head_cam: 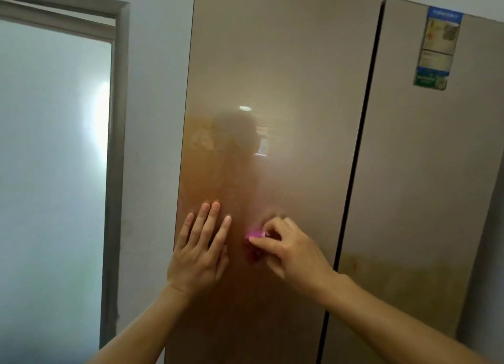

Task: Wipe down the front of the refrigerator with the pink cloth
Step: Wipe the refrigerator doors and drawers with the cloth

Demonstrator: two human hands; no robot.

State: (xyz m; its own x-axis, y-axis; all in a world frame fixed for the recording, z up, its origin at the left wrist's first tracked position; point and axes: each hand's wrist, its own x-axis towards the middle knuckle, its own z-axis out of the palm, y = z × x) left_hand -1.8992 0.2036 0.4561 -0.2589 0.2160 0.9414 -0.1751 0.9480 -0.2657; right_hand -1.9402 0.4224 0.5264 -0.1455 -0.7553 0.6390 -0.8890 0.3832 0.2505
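Note:
A tall, glossy gold two-door refrigerator (278, 77) fills the middle and right of the view. My left hand (200, 252) lies flat against the left door, fingers spread and pointing up. Just to its right, my right hand (289, 250) is closed on a small bunched pink cloth (254, 234) and presses it to the same door. Most of the cloth is hidden under my fingers; its pink reflection shows on the door below it. The door's shiny surface mirrors a dim silhouette above my hands.
A dark vertical gap (360, 145) separates the left door from the right door (425, 186), which carries a blue and green label sticker (437, 47) near its top. A frosted glass door (51, 159) in a grey frame (117, 145) stands on the left, beyond a strip of white wall.

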